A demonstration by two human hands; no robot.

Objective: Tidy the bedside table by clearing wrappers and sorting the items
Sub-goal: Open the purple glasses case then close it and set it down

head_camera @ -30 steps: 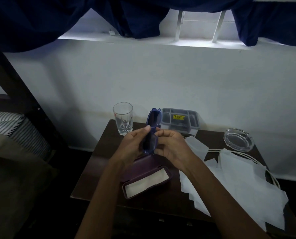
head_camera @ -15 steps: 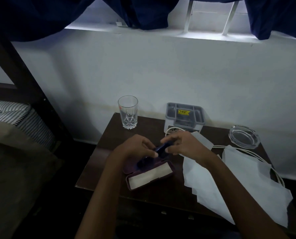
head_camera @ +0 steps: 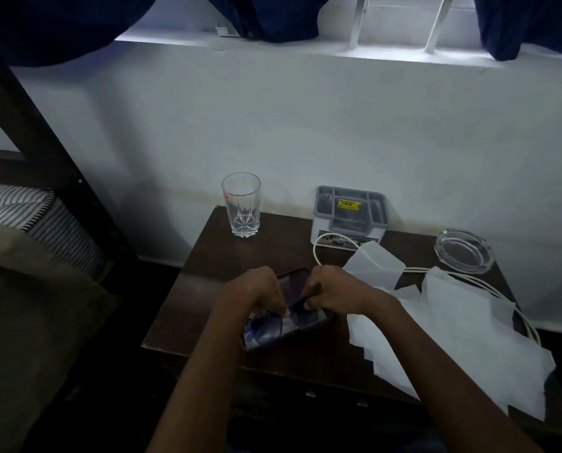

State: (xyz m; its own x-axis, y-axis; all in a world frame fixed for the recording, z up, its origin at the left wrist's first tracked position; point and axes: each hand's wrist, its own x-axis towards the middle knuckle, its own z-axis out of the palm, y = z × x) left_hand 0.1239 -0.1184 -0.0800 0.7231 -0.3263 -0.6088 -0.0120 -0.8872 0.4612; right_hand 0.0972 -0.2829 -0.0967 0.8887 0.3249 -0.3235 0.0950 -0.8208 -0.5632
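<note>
**Glasses into case: hazards and clearances**

Landmark: the case. It lies open near the front-left corner of the surface.

- Far left of the case: the bed stands well apart, with a dark gap between. Your elbow has room there, but nothing would catch a dropped item.
- Behind-left of the case: the glass stands upright and well apart. The bare strip between them is your freest lane.
- At the case: your left hand has its fingers curled down onto the glasses, which lie in the tray. Your right hand pinches their dark right end. Neither hand is free.
  - Your hands hide whether the frame sits flat, so I cannot tell.
  - Likely fault: shutting the lid on an unseated arm would stress the frame or nip a fingertip.
  - The front edge is near the case's rim, so a hard downward push or a pull toward you could slide it off.
- Just behind-right of the case: the white cable loops there, then runs under the white papers. A withdrawing wrist could snag it.
- Just right of the case: the papers reach the front edge, and one sweep would send them over.
- Behind-right of the case: the organiser stands against the wall.
- Far right of the case: the ashtray sits near the edge. A tugged cable might shift it.
</note>
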